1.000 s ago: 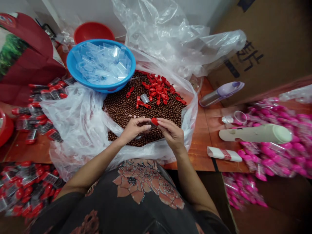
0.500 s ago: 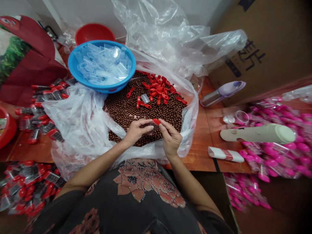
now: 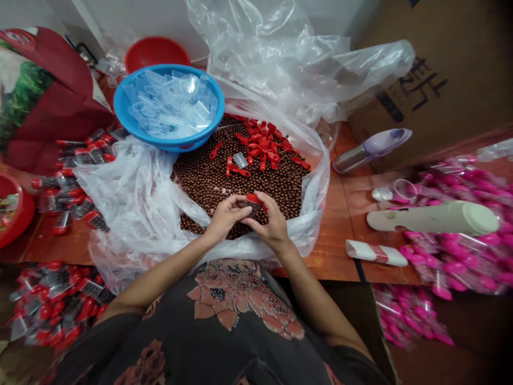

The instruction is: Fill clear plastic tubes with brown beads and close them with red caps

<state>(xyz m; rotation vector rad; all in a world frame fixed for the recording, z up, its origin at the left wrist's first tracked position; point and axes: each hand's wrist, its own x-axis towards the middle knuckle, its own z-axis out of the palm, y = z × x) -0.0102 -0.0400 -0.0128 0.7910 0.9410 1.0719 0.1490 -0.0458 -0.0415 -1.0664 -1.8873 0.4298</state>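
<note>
Over a heap of small brown balls (image 3: 200, 179), my left hand (image 3: 223, 218) pinches a small clear container (image 3: 251, 203) between thumb and fingers. Dark contents show inside it, and a red cap tops its end. My right hand (image 3: 274, 223) closes round the capped side, its thumb under the container. Beyond both hands, several red caps with looped handles (image 3: 262, 144) are piled on the balls. A clear empty container (image 3: 240, 160) lies beside the nearest of them. The balls rest in a spread plastic bag (image 3: 316, 198).
A blue basin (image 3: 120, 115) holds clear containers, with a red basin (image 3: 156, 51) behind it. Red-capped filled containers (image 3: 82, 198) lie left. At right are a purple-lidded bottle (image 3: 371, 151), a pale green cylinder (image 3: 425, 216), pink-capped packs (image 3: 460, 256) and a cardboard box (image 3: 449, 48).
My right hand has shifted from pinching the red cap to wrapping round the capped side, its thumb now lower. The container has tilted more upright. The view has shifted slightly.
</note>
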